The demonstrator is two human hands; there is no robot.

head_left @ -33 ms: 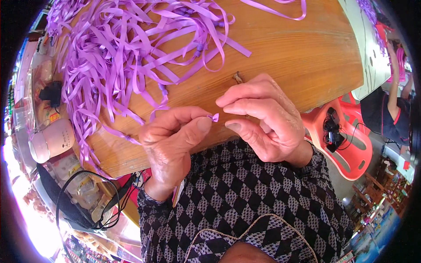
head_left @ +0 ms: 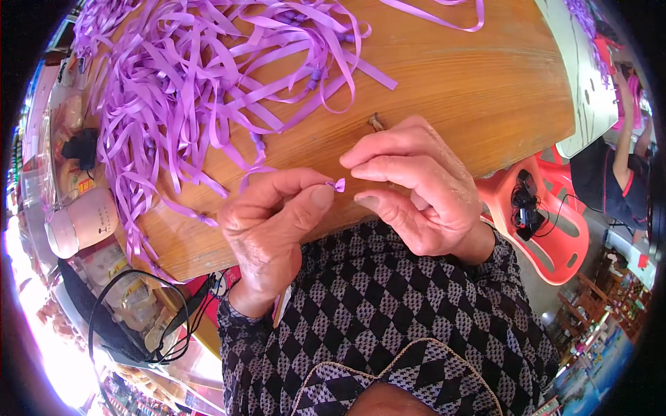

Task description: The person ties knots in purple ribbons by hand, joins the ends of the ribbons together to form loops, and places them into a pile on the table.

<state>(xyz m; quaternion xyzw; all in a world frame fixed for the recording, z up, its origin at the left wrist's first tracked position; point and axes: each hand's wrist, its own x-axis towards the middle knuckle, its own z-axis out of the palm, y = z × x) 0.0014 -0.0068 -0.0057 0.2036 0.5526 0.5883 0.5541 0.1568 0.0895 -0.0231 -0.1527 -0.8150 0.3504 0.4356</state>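
My left hand (head_left: pixel 274 218) pinches a purple ribbon between thumb and forefinger. A short end of that ribbon (head_left: pixel 339 185), apparently knotted or folded, sticks out past the fingertips; the rest is hidden by the hand. Just to the right, my right hand (head_left: pixel 420 187) is held with its thumb and fingers apart, curved toward the ribbon end and not touching it. A big tangled pile of purple ribbons (head_left: pixel 187 76), some with darker knotted parts, covers the left and far side of the wooden table (head_left: pixel 472 90).
A small brown object (head_left: pixel 375 123) lies beyond my right hand. At left are a pale pink cup (head_left: pixel 83 220), clear plastic bags and a black cord (head_left: pixel 94 312). A black device with a cable (head_left: pixel 527 208) rests on a red plastic stool (head_left: pixel 555 253). Another person's arm (head_left: pixel 623 132) shows at far right.
Both my hands have shifted very slightly to the left. The left hand's pinch on the ribbon stays the same.
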